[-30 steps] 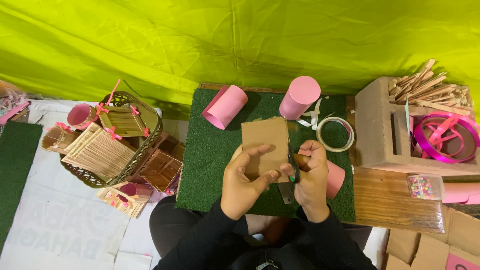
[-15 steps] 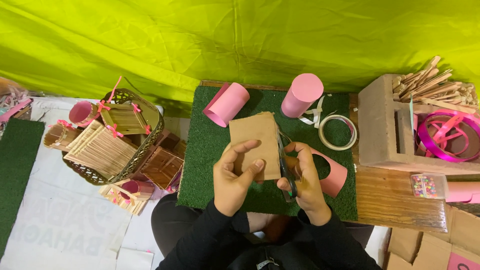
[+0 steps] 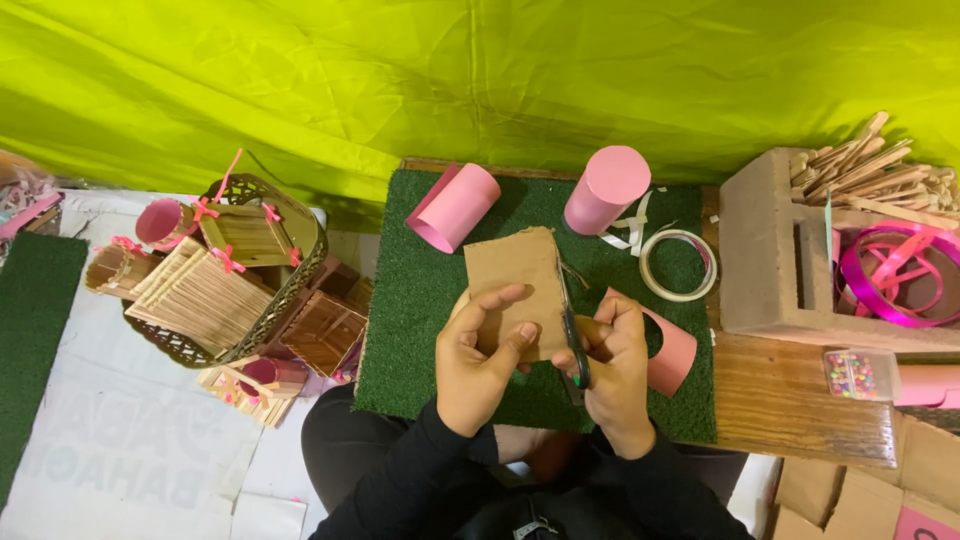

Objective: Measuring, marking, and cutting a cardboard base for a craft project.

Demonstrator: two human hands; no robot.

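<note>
Scissors working along the edge of a cardboard sheet, held over the green mat.

The left hand pinches the cardboard from its lower left, thumb on top, holding it above the mat centre. The right hand is wrapped round the scissors, blades along the sheet's right edge. The cardboard looks light and stiff yet bendable, so a grip close to the cut line should steady it. Pink tubes lie at 11 and 1 o'clock, a tape roll at 2, a basket at 9.
</note>
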